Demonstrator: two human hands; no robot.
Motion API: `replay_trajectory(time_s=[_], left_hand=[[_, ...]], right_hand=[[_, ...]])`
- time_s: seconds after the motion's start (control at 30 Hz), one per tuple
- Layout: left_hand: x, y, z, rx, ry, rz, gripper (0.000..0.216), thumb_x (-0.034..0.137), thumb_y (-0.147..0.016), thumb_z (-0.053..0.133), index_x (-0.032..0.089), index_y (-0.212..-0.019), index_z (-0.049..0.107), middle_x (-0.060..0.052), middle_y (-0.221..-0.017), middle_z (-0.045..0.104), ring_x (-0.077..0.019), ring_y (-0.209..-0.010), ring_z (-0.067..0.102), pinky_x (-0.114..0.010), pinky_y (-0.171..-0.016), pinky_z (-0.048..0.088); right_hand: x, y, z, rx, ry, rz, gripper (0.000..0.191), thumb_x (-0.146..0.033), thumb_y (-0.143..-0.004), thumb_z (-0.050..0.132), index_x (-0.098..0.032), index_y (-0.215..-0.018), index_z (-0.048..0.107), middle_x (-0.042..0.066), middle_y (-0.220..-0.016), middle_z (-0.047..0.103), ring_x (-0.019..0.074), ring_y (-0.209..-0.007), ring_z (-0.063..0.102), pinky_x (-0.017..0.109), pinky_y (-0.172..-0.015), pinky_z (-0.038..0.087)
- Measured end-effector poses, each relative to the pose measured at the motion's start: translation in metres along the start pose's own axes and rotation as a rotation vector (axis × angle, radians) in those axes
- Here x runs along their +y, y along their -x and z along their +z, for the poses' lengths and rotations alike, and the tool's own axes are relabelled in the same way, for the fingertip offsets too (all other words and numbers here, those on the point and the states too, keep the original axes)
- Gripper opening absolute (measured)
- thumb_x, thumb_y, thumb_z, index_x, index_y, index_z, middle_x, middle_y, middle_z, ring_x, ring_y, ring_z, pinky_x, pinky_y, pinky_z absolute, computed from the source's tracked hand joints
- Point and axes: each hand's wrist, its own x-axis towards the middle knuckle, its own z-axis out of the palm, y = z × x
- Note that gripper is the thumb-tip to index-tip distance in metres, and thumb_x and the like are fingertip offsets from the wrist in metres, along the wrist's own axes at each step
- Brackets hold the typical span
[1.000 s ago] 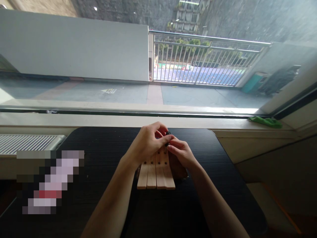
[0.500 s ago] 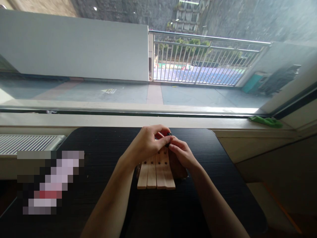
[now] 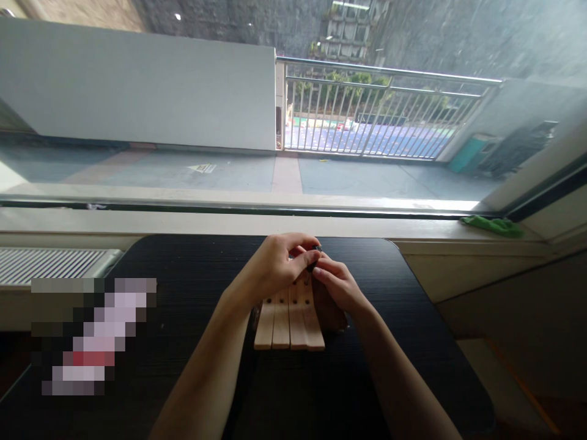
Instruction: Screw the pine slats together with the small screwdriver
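Observation:
My left hand [image 3: 279, 260] reaches over several pale wooden slats [image 3: 288, 327] that lie side by side, with dark round holes near their upper part. Its thumb and fingers pinch a small black piece [image 3: 315, 252] at the far right of the slats. My right hand [image 3: 337, 281] meets it from the right, thumb and fingertips closed on the same small piece. What kind of piece it is I cannot make out. Under and beside the slats sits a brown block-like object [image 3: 330, 308], partly covered by my right hand.
The slats rest on a black table [image 3: 192, 342] with rounded corners. A blurred-out item [image 3: 101, 330] lies at its left. Behind the table runs a white window sill [image 3: 229, 223] with a green cloth [image 3: 493, 225] at the right. A white radiator [image 3: 59, 264] stands at the left.
Both hands stay nearly in place. My left fingers and the small black piece have shifted very slightly.

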Motion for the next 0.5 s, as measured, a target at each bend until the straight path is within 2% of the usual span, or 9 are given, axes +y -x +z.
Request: replay_trajectory(time_s=[0.3, 0.5], left_hand=[[0.0006, 0.0003, 0.0006, 0.01, 0.004, -0.019, 0.026, 0.033, -0.089, 0.058, 0.016, -0.105, 0.069, -0.007, -0.09, 0.073, -0.0177, -0.077, 0.068, -0.027, -0.065, 0.055], [-0.0002, -0.0008, 0.0006, 0.022, -0.067, 0.005, 0.029, 0.039, -0.088, 0.059, 0.016, -0.103, 0.069, -0.007, -0.09, 0.073, -0.0191, -0.081, 0.067, -0.029, -0.07, 0.054]], right_hand=[[-0.0031, -0.0022, 0.0033, 0.007, 0.015, 0.007, 0.026, -0.04, -0.089, 0.064, -0.028, -0.108, 0.075, 0.005, -0.124, 0.061, 0.0273, -0.121, 0.052, 0.042, -0.103, 0.041], [-0.0071, -0.002, 0.0037, 0.013, 0.027, 0.051, 0.027, -0.044, -0.086, 0.066, -0.027, -0.105, 0.076, 0.005, -0.121, 0.062, 0.0265, -0.117, 0.054, 0.041, -0.101, 0.042]])
